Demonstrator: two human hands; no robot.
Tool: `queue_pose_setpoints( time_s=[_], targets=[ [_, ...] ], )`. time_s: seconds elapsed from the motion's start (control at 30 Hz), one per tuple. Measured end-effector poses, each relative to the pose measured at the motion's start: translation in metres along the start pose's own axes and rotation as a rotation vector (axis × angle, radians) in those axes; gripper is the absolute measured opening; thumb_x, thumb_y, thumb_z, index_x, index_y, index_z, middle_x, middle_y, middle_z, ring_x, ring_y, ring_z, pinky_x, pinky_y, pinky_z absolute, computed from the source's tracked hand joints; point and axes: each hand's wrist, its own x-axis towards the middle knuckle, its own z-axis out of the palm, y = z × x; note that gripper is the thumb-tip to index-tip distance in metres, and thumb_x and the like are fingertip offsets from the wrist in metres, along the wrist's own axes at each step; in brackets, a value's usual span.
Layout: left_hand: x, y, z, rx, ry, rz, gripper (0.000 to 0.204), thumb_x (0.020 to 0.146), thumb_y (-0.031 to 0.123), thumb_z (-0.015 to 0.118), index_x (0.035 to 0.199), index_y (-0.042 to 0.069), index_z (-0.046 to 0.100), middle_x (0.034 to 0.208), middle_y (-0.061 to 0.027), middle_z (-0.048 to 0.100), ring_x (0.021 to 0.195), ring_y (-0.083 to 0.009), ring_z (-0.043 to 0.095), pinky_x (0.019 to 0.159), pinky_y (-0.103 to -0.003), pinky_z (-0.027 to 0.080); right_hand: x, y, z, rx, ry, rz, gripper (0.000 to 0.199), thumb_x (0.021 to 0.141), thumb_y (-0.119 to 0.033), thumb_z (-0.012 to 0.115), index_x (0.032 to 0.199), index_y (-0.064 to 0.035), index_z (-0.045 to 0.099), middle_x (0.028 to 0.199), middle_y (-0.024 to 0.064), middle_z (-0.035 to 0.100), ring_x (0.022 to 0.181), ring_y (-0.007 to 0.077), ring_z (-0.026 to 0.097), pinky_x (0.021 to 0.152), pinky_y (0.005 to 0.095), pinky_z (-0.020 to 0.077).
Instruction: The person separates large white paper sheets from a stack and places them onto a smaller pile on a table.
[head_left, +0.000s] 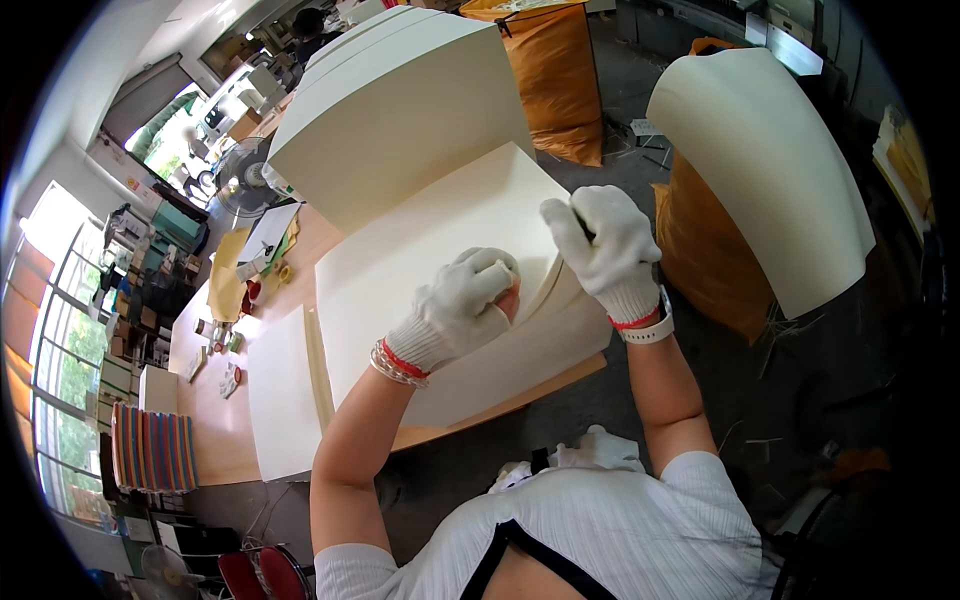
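My left hand (455, 308), in a white knitted glove, is curled closed above a stack of large off-white paper sheets (390, 280). A small pinkish patch shows at its fingers; whether it is bare skin or a held thing I cannot make out. My right hand (605, 245), gloved the same way, is closed with bent fingers at the stack's right edge. What it grips, if anything, is hidden. Between the hands, the right edge of the upper sheets curves up a little from those below.
Behind the sheets rises a tall block of off-white paper (400, 130). Orange sacks (550, 90) stand beyond, and a large bent sheet (760, 170) leans over one at right. The wooden table (215, 400) bears a smaller paper stack (282, 400), scissors and tape rolls. A fan (243, 175) stands left.
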Motion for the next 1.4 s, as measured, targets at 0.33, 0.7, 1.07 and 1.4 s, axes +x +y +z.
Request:
queue_pose_setpoints(
  time_s=[0.33, 0.7, 1.07, 1.4],
  targets=[
    [-0.008, -0.002, -0.004, -0.212, -0.023, -0.097, 0.031, 0.076, 0.002, 0.080, 0.088, 0.004, 0.052, 0.110, -0.0104, 0.067, 0.089, -0.0220, 0.062, 0.078, -0.032, 0.051, -0.013, 0.005, 0.012, -0.142, 0.108, 0.047, 0.030, 0.075, 0.001, 0.066, 0.104, -0.0021, 0.060, 0.065, 0.0048, 0.042, 0.055, 0.0202, 0.049, 0.049, 0.0337, 0.0405],
    [-0.014, -0.003, -0.001, -0.258, 0.060, -0.164, 0.042, 0.079, 0.003, 0.079, 0.117, 0.002, 0.062, 0.117, -0.0127, 0.066, 0.093, -0.0230, 0.061, 0.081, -0.031, 0.049, -0.014, 0.009, 0.010, -0.077, 0.112, -0.028, 0.030, 0.075, 0.003, 0.065, 0.105, -0.0027, 0.060, 0.065, 0.0039, 0.039, 0.054, 0.0200, 0.045, 0.048, 0.0334, 0.0386],
    [-0.011, -0.003, -0.005, -0.143, -0.014, -0.146, 0.042, 0.078, 0.016, 0.082, 0.116, 0.008, 0.064, 0.103, -0.0098, 0.061, 0.096, -0.0304, 0.062, 0.083, -0.037, 0.051, -0.011, 0.005, 0.014, -0.094, 0.117, 0.060, 0.029, 0.077, 0.003, 0.065, 0.105, -0.0016, 0.062, 0.065, 0.0051, 0.044, 0.053, 0.0216, 0.048, 0.049, 0.0339, 0.0395],
    [-0.011, -0.015, -0.008, -0.116, -0.093, -0.019, 0.035, 0.079, 0.005, 0.075, 0.113, 0.003, 0.065, 0.126, -0.0196, 0.059, 0.098, -0.0358, 0.064, 0.086, -0.037, 0.052, -0.006, -0.002, 0.009, 0.085, 0.121, 0.152, 0.023, 0.078, 0.004, 0.065, 0.100, -0.0031, 0.063, 0.065, 0.0049, 0.045, 0.054, 0.0215, 0.048, 0.049, 0.0334, 0.0399]
  ],
)
